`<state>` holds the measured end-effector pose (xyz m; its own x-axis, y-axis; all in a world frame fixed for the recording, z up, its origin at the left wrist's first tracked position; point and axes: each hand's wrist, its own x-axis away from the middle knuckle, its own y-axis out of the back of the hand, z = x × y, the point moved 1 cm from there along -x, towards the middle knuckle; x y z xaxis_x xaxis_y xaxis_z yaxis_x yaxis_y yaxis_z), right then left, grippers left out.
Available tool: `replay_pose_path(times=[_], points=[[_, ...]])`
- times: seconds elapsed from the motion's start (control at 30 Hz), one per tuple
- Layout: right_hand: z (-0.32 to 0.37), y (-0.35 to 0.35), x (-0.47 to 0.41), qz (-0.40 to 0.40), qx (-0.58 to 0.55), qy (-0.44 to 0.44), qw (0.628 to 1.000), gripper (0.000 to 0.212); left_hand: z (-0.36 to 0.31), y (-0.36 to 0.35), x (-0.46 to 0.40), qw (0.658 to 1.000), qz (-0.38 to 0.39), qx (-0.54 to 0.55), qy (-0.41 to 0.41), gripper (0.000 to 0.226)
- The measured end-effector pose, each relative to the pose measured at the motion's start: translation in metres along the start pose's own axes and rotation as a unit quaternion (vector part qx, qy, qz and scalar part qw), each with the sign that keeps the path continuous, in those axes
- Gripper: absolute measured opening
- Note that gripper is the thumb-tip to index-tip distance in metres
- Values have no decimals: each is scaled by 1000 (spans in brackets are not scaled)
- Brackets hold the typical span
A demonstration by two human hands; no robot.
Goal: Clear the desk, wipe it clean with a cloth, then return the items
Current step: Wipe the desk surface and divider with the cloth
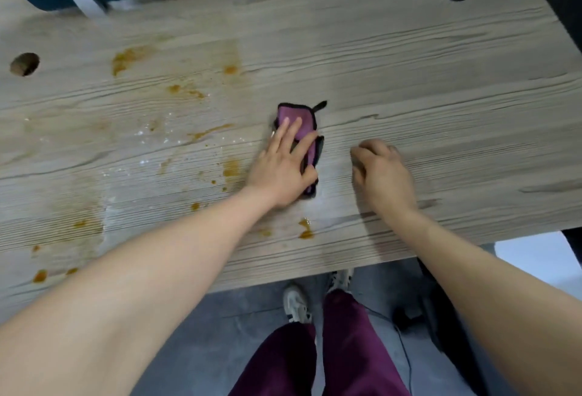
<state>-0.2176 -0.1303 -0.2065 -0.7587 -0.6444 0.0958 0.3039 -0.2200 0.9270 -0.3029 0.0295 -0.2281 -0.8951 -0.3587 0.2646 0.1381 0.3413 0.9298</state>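
step: wiping | left hand point(282, 172) is pressing flat, fingers straight, on the folded pink cloth point(300, 121) mid-desk point(409, 58), toward near edge, for scrubbing pressure | right hand point(382, 172) is bracing beside it, loosely curled, holding nothing | orange stains point(129, 58) are lying toward left edge, likely next

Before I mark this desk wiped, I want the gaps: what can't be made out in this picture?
Head view only:
- Desk: its left end is cut off by the frame edge; both forearms hide the near left part.
- Cloth: the left hand covers its near half.
- Right hand: curled fingers hide the palm and anything under it.
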Motion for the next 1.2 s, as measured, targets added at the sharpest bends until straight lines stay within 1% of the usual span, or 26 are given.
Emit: replay_pose_path(times=[0.1,0.17,0.23,0.3,0.37,0.47,0.57,0.67,0.73,0.87,0.93,1.0,1.07,1.13,1.2], points=[[-3,-1,1,-3,5,7,1000,29,16,17,-38,992,-23,53,112,64],[-5,-2,1,-4,-3,13,1000,29,10,17,-43,986,-50,52,150,63],[-9,-2,1,-6,-31,13,999,28,-6,11,-34,982,-70,60,167,63],[-16,-1,4,-23,-68,-4,997,24,-31,-3,-14,982,-82,69,156,64],[-27,4,15,-48,-97,-31,994,21,-66,-21,14,988,-73,76,114,65],[-36,6,36,-39,-96,-39,994,24,-104,-44,47,994,-51,72,67,66],[-34,5,58,-28,-79,-12,996,24,-107,-53,69,998,-47,35,33,67],[-21,-3,74,17,-50,20,998,27,-83,-54,89,999,-45,4,28,66],[-16,-8,79,34,-27,32,999,29,-54,-49,101,997,-53,-2,60,65],[-17,-10,78,39,-10,43,998,30,7,-32,116,979,-70,-4,191,62],[-20,-11,78,40,-1,46,998,28,9,-32,115,968,-86,4,234,63],[-19,-12,78,40,11,44,998,27,-13,-38,116,963,-101,13,249,64],[-18,-13,77,40,21,44,998,29,-46,-50,122,971,-101,3,216,64],[-18,-13,77,44,31,46,998,30,-71,-60,133,984,-87,11,155,64],[-18,-11,76,49,37,51,997,32,-65,-61,134,992,-63,8,109,65]])
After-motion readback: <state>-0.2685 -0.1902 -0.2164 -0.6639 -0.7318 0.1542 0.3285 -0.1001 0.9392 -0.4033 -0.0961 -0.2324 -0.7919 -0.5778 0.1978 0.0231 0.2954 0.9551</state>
